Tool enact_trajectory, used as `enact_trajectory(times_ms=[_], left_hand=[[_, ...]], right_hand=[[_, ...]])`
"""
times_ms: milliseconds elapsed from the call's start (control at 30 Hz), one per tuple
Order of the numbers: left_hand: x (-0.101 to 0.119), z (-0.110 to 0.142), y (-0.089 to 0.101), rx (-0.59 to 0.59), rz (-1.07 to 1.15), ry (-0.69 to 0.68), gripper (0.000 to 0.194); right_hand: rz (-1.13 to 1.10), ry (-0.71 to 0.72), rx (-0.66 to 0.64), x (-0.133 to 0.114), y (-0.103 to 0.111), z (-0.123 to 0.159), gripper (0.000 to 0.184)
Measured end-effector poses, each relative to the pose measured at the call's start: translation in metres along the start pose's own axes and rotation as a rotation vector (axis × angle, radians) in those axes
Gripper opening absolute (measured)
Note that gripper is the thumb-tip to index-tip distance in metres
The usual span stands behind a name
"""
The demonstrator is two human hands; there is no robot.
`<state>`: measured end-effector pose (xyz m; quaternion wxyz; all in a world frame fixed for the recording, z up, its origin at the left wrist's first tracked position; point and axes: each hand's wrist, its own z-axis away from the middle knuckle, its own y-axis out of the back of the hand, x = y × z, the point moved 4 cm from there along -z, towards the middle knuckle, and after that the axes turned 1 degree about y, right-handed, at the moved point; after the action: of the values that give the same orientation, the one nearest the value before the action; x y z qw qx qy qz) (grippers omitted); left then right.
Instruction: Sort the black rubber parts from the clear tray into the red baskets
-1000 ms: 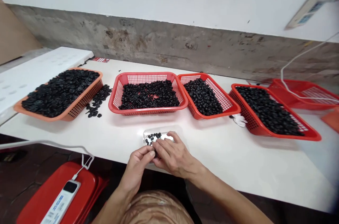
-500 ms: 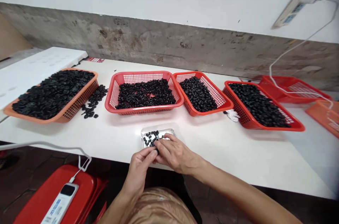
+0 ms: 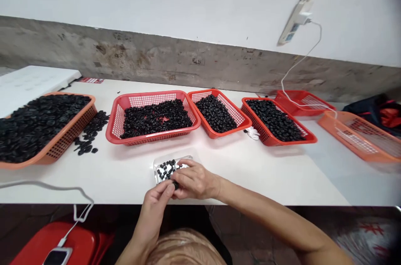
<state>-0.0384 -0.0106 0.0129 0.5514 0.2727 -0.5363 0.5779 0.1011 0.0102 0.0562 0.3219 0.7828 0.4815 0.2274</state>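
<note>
My left hand (image 3: 156,199) is closed, thumb and fingers pinching a small black part (image 3: 176,185) at the table's front edge. My right hand (image 3: 194,180) meets it there, its fingers bent around the same part. Exactly how the right fingertips grip it is partly hidden by the hand. Just behind my hands sits a small clear tray (image 3: 156,165) with several small black cylindrical pieces (image 3: 166,168) in it. My right hand covers the tray's right side.
Beyond the tray stand a wide red basket (image 3: 114,131) and two narrower ones (image 3: 219,134) (image 3: 310,138), all holding black parts. An orange basket (image 3: 72,135) heaped with black pieces is at left, loose pieces (image 3: 90,131) beside it. A white cable (image 3: 290,68) hangs at right.
The view has shifted right, so the baskets and tray appear further left and more of the orange basket at right shows. Both hands stay together over the small black part.
</note>
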Motion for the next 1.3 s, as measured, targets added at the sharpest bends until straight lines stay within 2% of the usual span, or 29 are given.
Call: enact_trajectory(times_ms=[133, 233, 300, 467, 700, 833, 900, 1100, 1300], left_hand=[[0.007, -0.002, -0.008, -0.179, 0.194, 0.09, 0.028], [0.012, -0.003, -0.013, -0.278, 0.292, 0.157, 0.025], [0.013, -0.003, -0.014, -0.292, 0.315, 0.17, 0.024], [0.01, -0.004, -0.011, -0.262, 0.313, 0.171, 0.025], [-0.001, -0.008, -0.01, -0.202, 0.406, 0.252, 0.021], [-0.002, -0.009, -0.01, -0.212, 0.348, 0.237, 0.025], [-0.001, -0.009, -0.009, -0.2, 0.288, 0.213, 0.026], [0.005, -0.009, -0.004, -0.071, 0.088, 0.051, 0.02], [0.012, -0.009, -0.001, 0.01, -0.02, -0.113, 0.019]], right_hand=[[-0.096, -0.134, 0.112, 0.0, 0.008, -0.001, 0.022], [-0.083, -0.135, 0.132, -0.003, 0.011, 0.0, 0.025], [-0.057, -0.116, 0.135, -0.004, 0.013, 0.0, 0.028], [-0.068, -0.182, 0.152, -0.003, 0.014, 0.001, 0.031], [-0.063, -0.251, 0.139, -0.007, 0.008, 0.005, 0.034], [-0.064, -0.268, 0.124, -0.009, 0.008, 0.006, 0.033], [-0.073, -0.286, 0.09, -0.01, 0.008, 0.006, 0.033], [-0.023, -0.366, -0.142, -0.014, 0.008, 0.001, 0.027], [0.058, -0.341, -0.144, -0.016, 0.009, -0.008, 0.025]])
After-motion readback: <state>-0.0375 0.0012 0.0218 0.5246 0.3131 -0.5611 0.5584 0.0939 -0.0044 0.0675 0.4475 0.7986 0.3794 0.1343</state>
